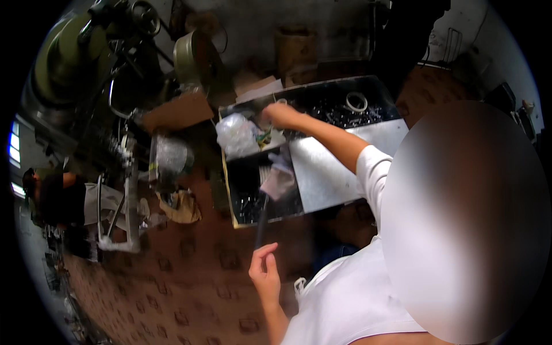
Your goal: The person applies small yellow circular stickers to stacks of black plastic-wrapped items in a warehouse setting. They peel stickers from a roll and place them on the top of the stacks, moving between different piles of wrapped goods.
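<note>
My right hand [282, 116], with its fingers closed, reaches across the black tray table [230, 217] to its far left part. Blur hides what those fingers hold, if anything. Beside them lies a clear plastic bag [236, 135]. My left hand [265, 275] hangs in front of the table, fingers bent and thumb apart. Just above it is a blurred dark rod [262, 227]; whether the two touch, I cannot tell. A pale pinkish cloth or glove [278, 181] lies in the near left compartment. Small dark pieces [322, 115] and a pale ring [356, 102] are in the far compartment.
A bare metal plate [322, 172] covers the table's near right part. At the left stand a green machine [66, 52], a brown cardboard sheet [181, 112] and a plastic-wrapped bundle [172, 154]. Another person [54, 198] in dark clothing is at the far left.
</note>
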The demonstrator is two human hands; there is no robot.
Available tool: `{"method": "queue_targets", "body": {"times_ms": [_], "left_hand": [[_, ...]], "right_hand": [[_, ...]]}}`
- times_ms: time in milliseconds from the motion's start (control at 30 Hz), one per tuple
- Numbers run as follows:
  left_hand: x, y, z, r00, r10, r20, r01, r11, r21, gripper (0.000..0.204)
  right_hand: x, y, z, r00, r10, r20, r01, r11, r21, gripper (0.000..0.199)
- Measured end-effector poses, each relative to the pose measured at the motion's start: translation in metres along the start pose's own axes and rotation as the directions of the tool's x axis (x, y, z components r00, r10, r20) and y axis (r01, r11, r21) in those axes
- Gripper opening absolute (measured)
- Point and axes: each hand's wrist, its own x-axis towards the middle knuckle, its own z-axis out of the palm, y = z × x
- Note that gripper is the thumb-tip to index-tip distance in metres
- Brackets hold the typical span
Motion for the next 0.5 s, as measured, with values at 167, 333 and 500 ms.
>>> {"method": "queue_targets", "body": {"times_ms": [167, 333, 500], "left_hand": [[0.039, -0.007, 0.021, 0.996, 0.085, 0.024, -0.085, 0.996, -0.010, 0.014], [0.054, 0.026, 0.035, 1.000, 0.013, 0.014, -0.014, 1.000, 0.023, 0.014], [0.064, 0.034, 0.043, 0.998, -0.015, 0.055, 0.012, 0.999, 0.052, 0.015]], "right_hand": [[0.062, 0.016, 0.042, 0.870, -0.019, 0.493, 0.230, 0.899, -0.372, 0.020], [0.082, 0.045, 0.089, 0.818, -0.080, 0.569, 0.375, 0.824, -0.424, 0.027], [0.070, 0.035, 0.078, 0.813, -0.044, 0.581, 0.328, 0.858, -0.394, 0.026]]}}
